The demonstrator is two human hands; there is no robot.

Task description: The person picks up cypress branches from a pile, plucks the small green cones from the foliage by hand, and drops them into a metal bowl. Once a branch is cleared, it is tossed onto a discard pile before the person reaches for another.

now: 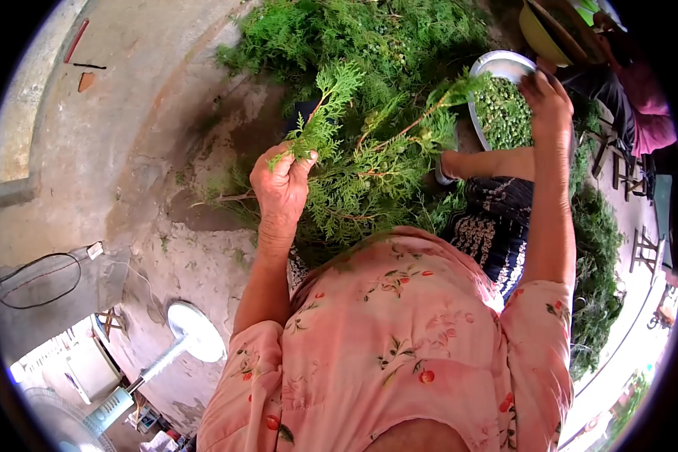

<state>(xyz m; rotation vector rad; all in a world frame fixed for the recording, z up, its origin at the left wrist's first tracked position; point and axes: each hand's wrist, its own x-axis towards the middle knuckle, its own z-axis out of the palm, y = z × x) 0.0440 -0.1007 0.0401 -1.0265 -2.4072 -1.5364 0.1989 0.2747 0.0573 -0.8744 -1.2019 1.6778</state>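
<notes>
My left hand point(282, 181) is closed in a pinch on a small green sprig point(328, 105), which stands up from the fingers over the floor. My right hand point(546, 98) reaches over the right rim of a metal basin point(476, 113). Its fingers are bent, and what they hold, if anything, is too unclear to name. Small green pieces point(505, 113) lie in the basin. Between the hands, leafy branches point(369, 181) spread in front of my body, and one branch tip reaches up to the basin's left rim.
A large heap of green branches point(384, 38) lies ahead. Another person in dark trousers point(606, 83) sits at the upper right beside a yellow-green bowl point(542, 34). More greenery point(595, 279) lies along the right. A fan point(196, 331) stands at the lower left.
</notes>
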